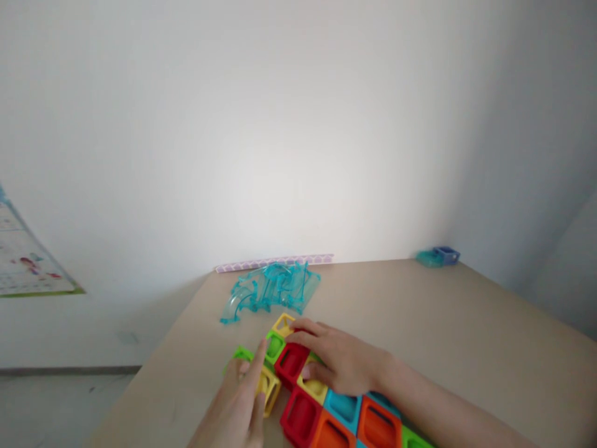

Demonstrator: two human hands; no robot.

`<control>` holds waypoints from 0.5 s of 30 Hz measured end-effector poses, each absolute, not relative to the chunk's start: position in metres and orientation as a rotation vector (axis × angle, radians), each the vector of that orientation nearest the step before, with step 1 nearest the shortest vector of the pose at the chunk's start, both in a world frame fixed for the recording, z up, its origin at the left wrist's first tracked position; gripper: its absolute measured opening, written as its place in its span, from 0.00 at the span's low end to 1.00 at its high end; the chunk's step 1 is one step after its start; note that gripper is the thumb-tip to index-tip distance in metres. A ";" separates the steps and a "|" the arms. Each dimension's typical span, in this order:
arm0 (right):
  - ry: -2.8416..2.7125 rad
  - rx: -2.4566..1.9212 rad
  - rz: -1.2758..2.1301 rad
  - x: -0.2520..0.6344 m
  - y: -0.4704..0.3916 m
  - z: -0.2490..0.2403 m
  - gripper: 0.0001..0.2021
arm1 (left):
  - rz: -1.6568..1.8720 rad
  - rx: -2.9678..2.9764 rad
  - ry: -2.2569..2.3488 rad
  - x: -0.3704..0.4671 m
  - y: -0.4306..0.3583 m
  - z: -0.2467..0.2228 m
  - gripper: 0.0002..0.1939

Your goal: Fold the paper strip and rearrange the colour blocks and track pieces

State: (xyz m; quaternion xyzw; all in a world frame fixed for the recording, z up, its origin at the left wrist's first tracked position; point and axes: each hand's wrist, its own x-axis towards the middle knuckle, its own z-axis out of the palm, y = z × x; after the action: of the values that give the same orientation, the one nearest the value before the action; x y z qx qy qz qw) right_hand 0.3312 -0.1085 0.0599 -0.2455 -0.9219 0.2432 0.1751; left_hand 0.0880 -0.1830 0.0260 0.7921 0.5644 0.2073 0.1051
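Observation:
Colourful hollow plastic cube blocks (301, 415) lie joined in a patch on the table, in red, yellow, blue, orange and green. My right hand (347, 361) reaches over the patch from the right, its fingers bent over the far blocks and its thumb at a yellow block (314, 387). My left hand (237, 401) is closed round another yellow block (269, 386), just left of the patch, with its index finger stretched towards a green block (275, 346). Part of a further green block (243, 353) shows behind the left hand. The left palm hides some of what it holds.
Clear teal track pieces (275, 286) lie in a heap behind the blocks. A purple patterned strip (275, 263) runs along the white wall. At the far right corner sit a dark blue block (446, 255) and a teal piece (430, 259). The table's left edge drops to the floor.

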 end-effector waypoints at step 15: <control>-2.576 -0.761 0.644 0.333 -0.109 0.054 0.26 | 0.196 2.369 1.803 0.132 -0.150 0.072 0.28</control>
State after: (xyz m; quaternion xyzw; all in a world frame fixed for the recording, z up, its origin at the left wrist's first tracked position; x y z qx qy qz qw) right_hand 0.3333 -0.1089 0.0540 -0.2706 -0.9159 0.2288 0.1888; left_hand 0.1321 -0.1505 0.0720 0.7916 0.6023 0.0656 0.0788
